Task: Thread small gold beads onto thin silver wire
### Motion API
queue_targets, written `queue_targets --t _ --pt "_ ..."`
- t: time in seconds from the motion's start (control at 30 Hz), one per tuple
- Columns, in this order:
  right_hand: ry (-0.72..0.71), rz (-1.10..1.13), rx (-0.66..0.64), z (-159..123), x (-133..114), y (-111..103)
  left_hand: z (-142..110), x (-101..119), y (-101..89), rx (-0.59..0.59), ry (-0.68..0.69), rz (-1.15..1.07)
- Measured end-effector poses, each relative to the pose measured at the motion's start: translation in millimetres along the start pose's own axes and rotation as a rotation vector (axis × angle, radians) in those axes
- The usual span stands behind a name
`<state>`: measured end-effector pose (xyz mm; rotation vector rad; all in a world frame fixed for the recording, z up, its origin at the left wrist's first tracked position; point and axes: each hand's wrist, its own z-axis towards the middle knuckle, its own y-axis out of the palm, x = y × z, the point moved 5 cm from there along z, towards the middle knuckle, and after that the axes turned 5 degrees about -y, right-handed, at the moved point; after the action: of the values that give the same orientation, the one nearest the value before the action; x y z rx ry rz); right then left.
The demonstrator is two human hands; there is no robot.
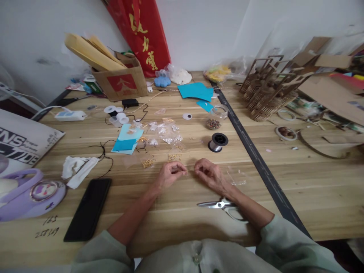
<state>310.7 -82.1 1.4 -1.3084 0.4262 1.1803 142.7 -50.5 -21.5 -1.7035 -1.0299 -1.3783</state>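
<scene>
My left hand (pixel 172 174) and my right hand (pixel 209 172) face each other above the wooden table (pixel 182 216), a small gap between their fingertips. Thumb and fingers are pinched on each; whatever they hold is too fine to make out. Just beyond my right hand stands a black spool (pixel 218 143) wound with thin, shiny line. Gold beads (pixel 174 156) in a clear bag lie right past my left hand, with another bag of gold beads (pixel 148 163) to its left. Scissors (pixel 218 204) with pale handles rest partly under my right forearm.
Farther back are small bags of silvery pieces (pixel 167 132), a jar of dark beads (pixel 214 123) and blue sheets (pixel 196 91). On the left lie a black phone (pixel 87 210) and a purple item (pixel 31 195). Wooden basket-like frames (pixel 263 94) stand at right, beyond a dark strip (pixel 247 148).
</scene>
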Motion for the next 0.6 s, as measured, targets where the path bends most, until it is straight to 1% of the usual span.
queue_targets --t 0.13,0.2,0.27,0.33,0.43,0.5,0.6 --pt "-0.160 -0.168 0.002 1.3 -10.7 -7.4 -1.3 2.7 -0.9 0.033 0.017 0.048" --pt "-0.194 -0.218 0.010 1.7 -16.0 -11.2 -2.5 4.5 -1.9 0.068 0.029 0.112" --pt "-0.212 -0.221 0.029 1.9 -20.7 -14.0 -3.9 6.6 -2.0 0.088 0.037 0.176" --pt "-0.202 -0.174 0.052 2.0 -23.3 -15.1 -5.3 9.0 -0.9 0.088 0.041 0.219" --pt "-0.111 -0.023 0.050 1.5 -21.3 -11.6 -7.3 13.9 2.4 0.061 0.054 0.240" --pt "-0.049 0.073 0.016 0.5 -18.8 -6.2 -8.8 17.2 5.2 0.033 0.070 0.239" --pt "-0.009 0.156 -0.061 -1.3 -17.0 2.3 -11.1 20.2 8.6 -0.001 0.095 0.227"
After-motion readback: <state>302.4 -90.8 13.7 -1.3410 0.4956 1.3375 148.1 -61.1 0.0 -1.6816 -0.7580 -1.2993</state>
